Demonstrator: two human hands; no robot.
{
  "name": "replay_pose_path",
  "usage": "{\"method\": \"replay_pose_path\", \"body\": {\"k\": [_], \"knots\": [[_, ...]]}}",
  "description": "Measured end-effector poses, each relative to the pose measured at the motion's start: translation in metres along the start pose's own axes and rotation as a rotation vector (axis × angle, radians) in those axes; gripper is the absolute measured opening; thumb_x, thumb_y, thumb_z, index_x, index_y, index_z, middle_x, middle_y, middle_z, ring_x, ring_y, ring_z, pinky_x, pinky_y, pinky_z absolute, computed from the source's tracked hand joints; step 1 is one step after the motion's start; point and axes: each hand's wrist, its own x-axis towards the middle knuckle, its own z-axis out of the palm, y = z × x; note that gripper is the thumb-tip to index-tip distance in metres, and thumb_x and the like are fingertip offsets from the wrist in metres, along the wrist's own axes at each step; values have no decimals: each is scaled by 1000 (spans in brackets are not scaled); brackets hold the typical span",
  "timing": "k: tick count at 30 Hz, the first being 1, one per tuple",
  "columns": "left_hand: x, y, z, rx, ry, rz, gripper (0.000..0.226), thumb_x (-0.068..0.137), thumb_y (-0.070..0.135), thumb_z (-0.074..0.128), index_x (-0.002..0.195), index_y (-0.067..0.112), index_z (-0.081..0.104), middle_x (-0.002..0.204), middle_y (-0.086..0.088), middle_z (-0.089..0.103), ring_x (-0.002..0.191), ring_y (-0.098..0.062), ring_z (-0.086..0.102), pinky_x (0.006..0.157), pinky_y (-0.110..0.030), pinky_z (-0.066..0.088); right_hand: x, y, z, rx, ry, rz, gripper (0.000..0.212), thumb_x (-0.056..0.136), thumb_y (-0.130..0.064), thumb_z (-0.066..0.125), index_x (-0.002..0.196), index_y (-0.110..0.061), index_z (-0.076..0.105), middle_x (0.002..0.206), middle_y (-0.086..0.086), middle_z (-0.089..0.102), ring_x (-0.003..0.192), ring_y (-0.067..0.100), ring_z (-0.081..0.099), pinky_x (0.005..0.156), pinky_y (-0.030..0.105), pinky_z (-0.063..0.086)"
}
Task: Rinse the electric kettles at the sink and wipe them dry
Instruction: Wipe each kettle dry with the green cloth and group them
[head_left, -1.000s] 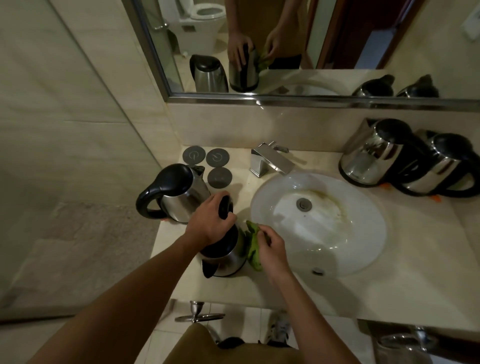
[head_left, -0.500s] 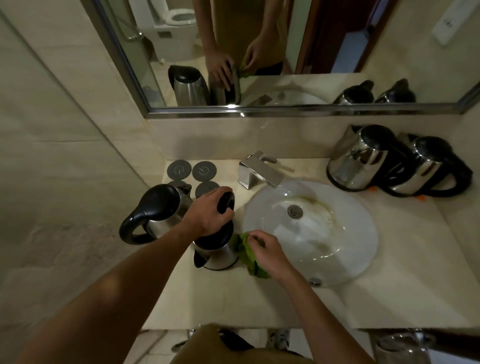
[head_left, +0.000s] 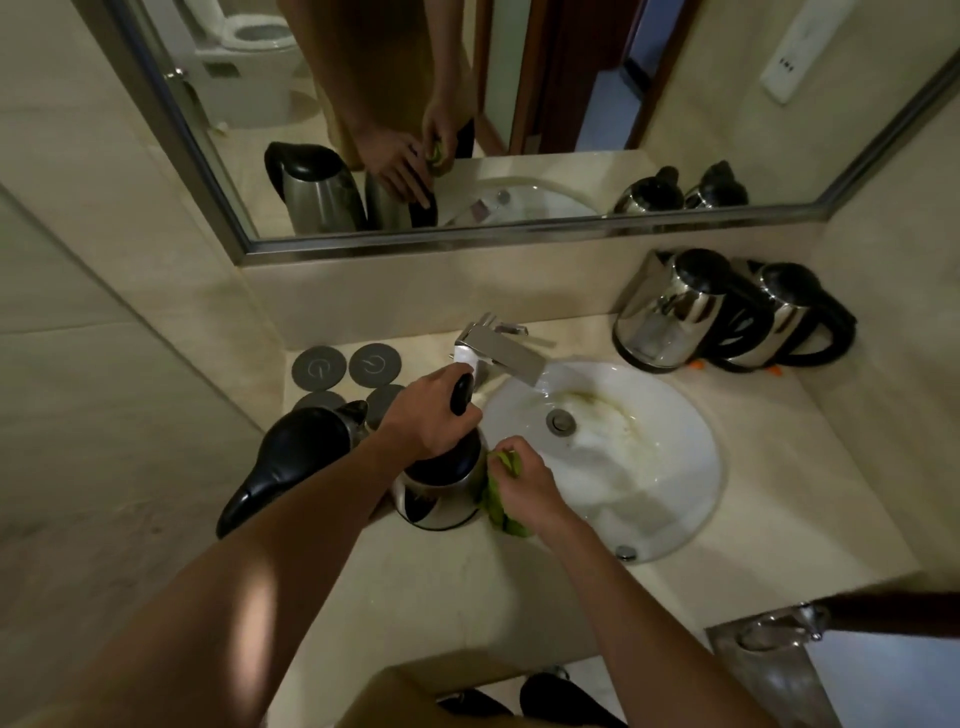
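Note:
A steel electric kettle (head_left: 441, 493) with a black lid stands on the counter just left of the white sink (head_left: 675, 493). My left hand (head_left: 431, 415) grips its black handle from above. My right hand (head_left: 524, 478) holds a bunched green cloth (head_left: 501, 506) against the kettle's right side. A second kettle (head_left: 296, 457) with a black lid and handle stands to the left, partly hidden by my left forearm. Two more steel kettles (head_left: 670, 317) (head_left: 789, 322) stand side by side at the back right of the counter.
A square chrome faucet (head_left: 498, 351) sits behind the sink, no water running. Several round grey kettle bases (head_left: 345, 366) lie at the back left. A mirror (head_left: 467, 130) spans the wall. The counter's front edge is close to my body; a metal bin (head_left: 769, 670) stands below right.
The view has tilted down and closer. My right hand with the cloth has slid along the kettle's right side. My left hand keeps its grip on the handle.

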Motion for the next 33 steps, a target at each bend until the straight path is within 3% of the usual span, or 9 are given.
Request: {"method": "replay_pose_path", "body": {"k": [4,12,17,21,26,30,33], "knots": [[5,-2,-3,75,-37,46,54,81,52,45,127,25,45,118,-5,61,96,-30,58,76,-38,47,-1,-5,-4,-3,-33,31,13,101,-32,45,107,-24,53,108,2,61,100,21,58,86,36,47],[2,9,-3,524,-61,101,79,81,61,17,149,21,27,150,-8,39,125,-30,43,100,-46,39,14,-9,-43,-85,-175,-22,16,97,-28,55,110,-23,62,108,-3,60,103,17,57,87,30,48],[16,46,-2,863,-130,264,65,88,42,50,147,19,35,154,-8,33,136,-27,36,111,-44,28,37,-4,-90,-132,-146,-90,18,96,-27,57,110,-18,65,104,-3,59,99,16,55,83,26,43],[37,105,30,730,-190,167,42,89,30,49,129,16,54,132,-9,52,121,-26,48,103,-40,35,53,7,-146,-218,-145,-135,14,94,-31,58,103,-23,63,105,1,64,99,20,59,86,33,49],[75,183,82,511,-225,65,30,91,32,49,111,14,61,117,-9,61,112,-30,57,94,-35,39,72,28,-234,-279,-74,-123,16,93,-29,57,101,-15,61,93,9,68,76,20,63,61,28,47],[109,230,119,392,-273,-38,25,90,27,52,106,12,63,115,-10,64,108,-31,59,90,-34,43,85,52,-294,-317,12,-90,15,88,-38,62,90,-24,59,92,6,66,83,24,66,76,39,58],[140,259,140,234,-296,-115,17,90,25,50,92,12,61,105,-11,66,100,-29,60,79,-32,44,93,68,-336,-326,82,-70,14,87,-40,62,90,-26,59,93,4,65,82,24,66,78,43,58]]}}
